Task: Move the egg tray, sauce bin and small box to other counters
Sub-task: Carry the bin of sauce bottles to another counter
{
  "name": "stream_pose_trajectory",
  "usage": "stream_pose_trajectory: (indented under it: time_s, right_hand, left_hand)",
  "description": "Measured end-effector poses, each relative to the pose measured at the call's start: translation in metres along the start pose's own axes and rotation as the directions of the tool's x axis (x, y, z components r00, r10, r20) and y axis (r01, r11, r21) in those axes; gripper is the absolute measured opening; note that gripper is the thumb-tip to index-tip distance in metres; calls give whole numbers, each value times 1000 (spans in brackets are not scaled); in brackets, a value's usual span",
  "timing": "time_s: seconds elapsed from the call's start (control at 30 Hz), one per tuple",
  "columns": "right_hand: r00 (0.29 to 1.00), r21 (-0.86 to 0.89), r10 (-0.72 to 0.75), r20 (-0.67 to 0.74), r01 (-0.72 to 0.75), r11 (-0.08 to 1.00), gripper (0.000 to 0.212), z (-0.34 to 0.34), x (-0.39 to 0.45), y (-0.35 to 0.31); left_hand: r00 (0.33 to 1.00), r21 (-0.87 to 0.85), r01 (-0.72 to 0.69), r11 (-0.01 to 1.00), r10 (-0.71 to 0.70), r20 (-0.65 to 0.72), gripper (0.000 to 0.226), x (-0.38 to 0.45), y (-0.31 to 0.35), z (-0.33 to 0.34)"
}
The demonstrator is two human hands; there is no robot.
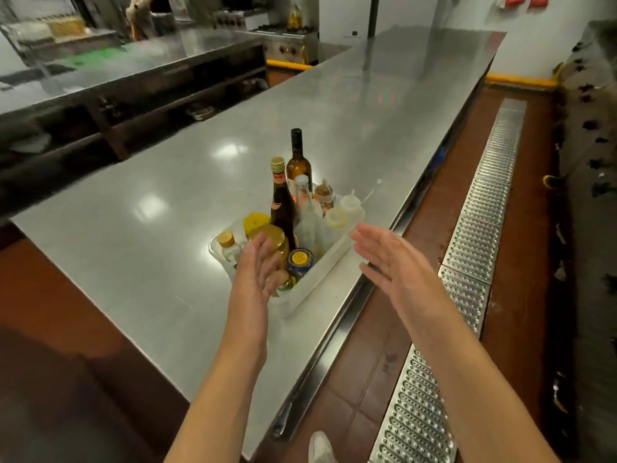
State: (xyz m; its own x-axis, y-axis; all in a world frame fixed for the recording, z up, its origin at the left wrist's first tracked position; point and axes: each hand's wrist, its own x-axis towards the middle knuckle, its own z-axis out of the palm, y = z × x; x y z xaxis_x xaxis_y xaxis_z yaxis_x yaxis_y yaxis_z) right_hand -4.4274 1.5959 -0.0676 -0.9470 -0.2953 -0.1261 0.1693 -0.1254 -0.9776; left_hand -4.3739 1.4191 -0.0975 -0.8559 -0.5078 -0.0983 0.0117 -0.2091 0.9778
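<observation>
A translucent white sauce bin (320, 274) stands on the steel counter (200, 182) near its right edge. It holds several bottles and jars, among them a tall dark wine bottle (298, 158) and yellow-lidded jars. My left hand (255, 269) hovers at the bin's near left corner with fingers straight, holding nothing. My right hand (389, 257) is spread open just right of the bin, apart from it. No egg tray or small box shows.
A second steel counter (100, 71) with shelves below runs along the left. A stove (290, 41) stands at the back. Right of the counter lies a red tiled floor with a metal drain grate (474, 235). My shoe (320, 447) shows below.
</observation>
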Motion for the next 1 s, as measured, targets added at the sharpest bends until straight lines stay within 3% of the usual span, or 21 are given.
stream_pose_trajectory:
  time_s: [0.1, 0.3, 0.57, 0.7, 0.8, 1.0]
  right_hand:
    - [1000, -40, -14, 28, 15, 999, 49, 4, 42, -10]
    - [999, -65, -42, -3, 42, 997, 35, -1, 112, -34]
    - [995, -78, -30, 96, 37, 996, 27, 9, 223, -35]
    - [987, -108, -11, 158, 29, 994, 28, 14, 289, -27]
    - [983, -207, 40, 180, -2, 978, 24, 16, 340, -26]
    - [922, -467, 181, 343, 0, 884, 27, 1, 424, -19]
  left_hand:
    - [999, -43, 3, 999, -4, -33, 54, 40, 1, 10]
    - [996, -39, -62, 997, 59, -71, 50, 104, 20, 31]
    - [948, -49, -71, 996, 52, -313, 44, 167, 21, 20]
    - [872, -41, -76, 996, 47, -487, 40, 196, 17, 21]
    - [766, -12, -92, 996, 63, -640, 37, 216, 13, 28]
    - [597, 52, 27, 998, 26, -802, 23, 226, -6, 39]
